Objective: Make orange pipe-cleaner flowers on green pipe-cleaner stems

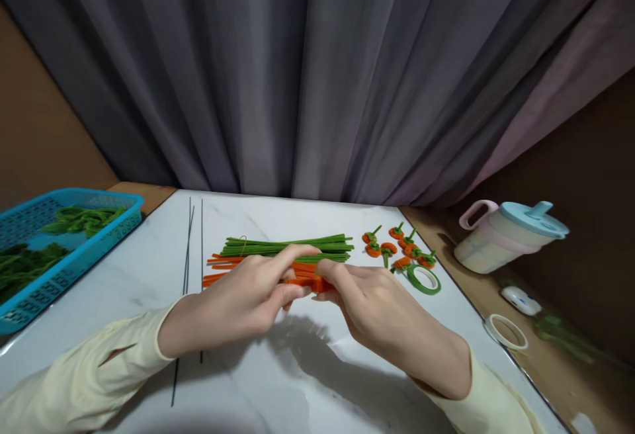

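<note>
My left hand (258,292) and my right hand (370,298) meet over the middle of the white tabletop. Between their fingertips is a bent piece of orange pipe cleaner (310,283), pinched from both sides; its exact shape is partly covered by my fingers. Just behind lie loose orange pipe cleaners (218,263), partly hidden by my left hand. Beyond them rests a bundle of green pipe cleaners (288,245). To the right are several small orange fuzzy pieces with green stems (389,249), beside a roll of green tape (424,280).
Thin dark wires (202,242) lie left of my hands. A blue basket (131,212) with green fuzzy leaf shapes stands at the left. On the right are a lidded cup (501,245), a white case (520,300) and a pale tape roll (506,332). A grey curtain (297,77) hangs behind.
</note>
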Demonstrator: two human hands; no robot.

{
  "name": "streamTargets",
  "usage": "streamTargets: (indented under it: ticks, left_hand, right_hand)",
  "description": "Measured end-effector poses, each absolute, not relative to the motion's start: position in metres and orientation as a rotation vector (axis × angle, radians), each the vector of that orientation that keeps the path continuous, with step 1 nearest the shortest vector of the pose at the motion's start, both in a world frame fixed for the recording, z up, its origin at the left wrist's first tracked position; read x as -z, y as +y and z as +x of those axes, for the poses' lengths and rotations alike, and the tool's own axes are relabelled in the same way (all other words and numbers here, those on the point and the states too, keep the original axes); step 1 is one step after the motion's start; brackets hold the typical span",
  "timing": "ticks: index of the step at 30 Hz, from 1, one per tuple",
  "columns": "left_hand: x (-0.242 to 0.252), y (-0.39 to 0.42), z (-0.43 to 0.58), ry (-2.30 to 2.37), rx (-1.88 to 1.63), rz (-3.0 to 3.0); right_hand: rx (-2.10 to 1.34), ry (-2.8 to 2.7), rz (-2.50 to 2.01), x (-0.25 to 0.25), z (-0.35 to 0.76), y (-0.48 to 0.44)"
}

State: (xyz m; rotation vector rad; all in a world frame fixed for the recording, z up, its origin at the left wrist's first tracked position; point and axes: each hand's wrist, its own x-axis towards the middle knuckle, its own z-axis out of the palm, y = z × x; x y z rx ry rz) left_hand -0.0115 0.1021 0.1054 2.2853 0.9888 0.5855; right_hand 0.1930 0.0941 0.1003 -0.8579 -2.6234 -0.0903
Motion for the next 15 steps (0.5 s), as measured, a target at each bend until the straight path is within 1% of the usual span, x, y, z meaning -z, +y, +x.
streamTargets:
  ticks: [4, 8, 11, 15]
  left_hand:
    - [-0.102, 0.106, -0.010, 0.909, -0.519, 2.212]
    - [-0.101, 0.107, -0.009, 0.830, -0.468, 2.133]
    - [-0.103, 0.107, -0.008, 0.825, -0.422, 2.107]
    - [-0.110, 0.109, -0.010, 0.915, -0.381, 2.140]
  right_hand:
    - [0.170, -2.630, -0.787, -0.096, 0.188, 0.093]
    - [0.118, -2.624, -0.738, -0.091, 0.184, 0.092]
    - [-0.042, -2.596, -0.712, -0.086, 0.182, 0.094]
    - [-0.424, -2.502, -0.796, -0.086, 0.184, 0.101]
